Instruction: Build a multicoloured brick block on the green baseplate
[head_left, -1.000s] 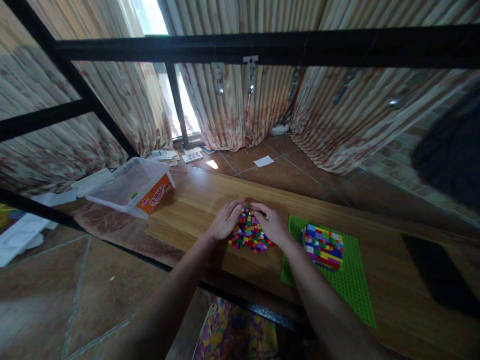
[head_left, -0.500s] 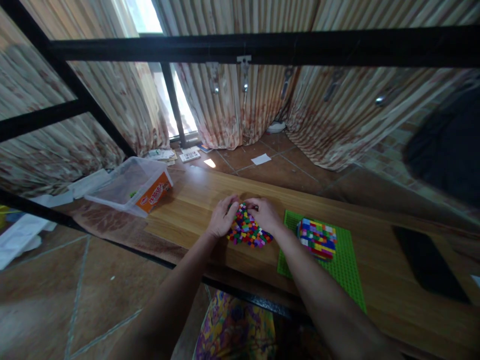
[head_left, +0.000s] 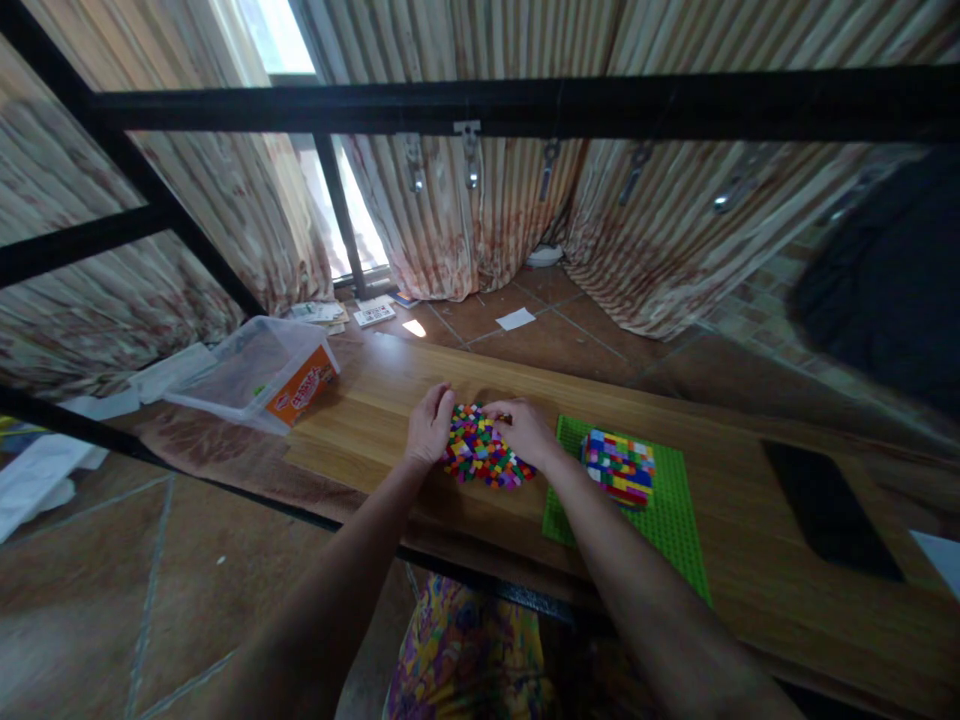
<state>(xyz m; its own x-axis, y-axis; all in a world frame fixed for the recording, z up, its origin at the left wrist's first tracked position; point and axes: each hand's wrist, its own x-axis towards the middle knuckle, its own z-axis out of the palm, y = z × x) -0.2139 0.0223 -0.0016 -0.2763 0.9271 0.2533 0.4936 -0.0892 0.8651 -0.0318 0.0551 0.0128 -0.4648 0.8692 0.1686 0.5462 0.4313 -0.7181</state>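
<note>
A loose pile of small multicoloured toy bricks [head_left: 486, 455] lies on the wooden tabletop between my hands. My left hand [head_left: 430, 425] rests on its edge along the pile's left side, fingers stretched out and holding nothing I can see. Over the pile's upper right, my right hand [head_left: 523, 430] has thumb and fingertips brought together in a pinch; whatever is between them is too small to make out. To the right, a block built of coloured bricks [head_left: 619, 467] stands on a green studded baseplate [head_left: 679, 500], partly covered by my right forearm.
A clear plastic box [head_left: 225, 385] with an orange label sits at the table's left end. A black flat object [head_left: 829, 510] lies on the tabletop [head_left: 739, 480] at right. Beyond the table are a black metal bar [head_left: 525, 108] with hanging clips, curtains and papers on tiles.
My left hand has drawn slightly away from the pile, its fingers straighter, uncovering more bricks. My right hand stays over the pile's upper right. The view has shifted a little.
</note>
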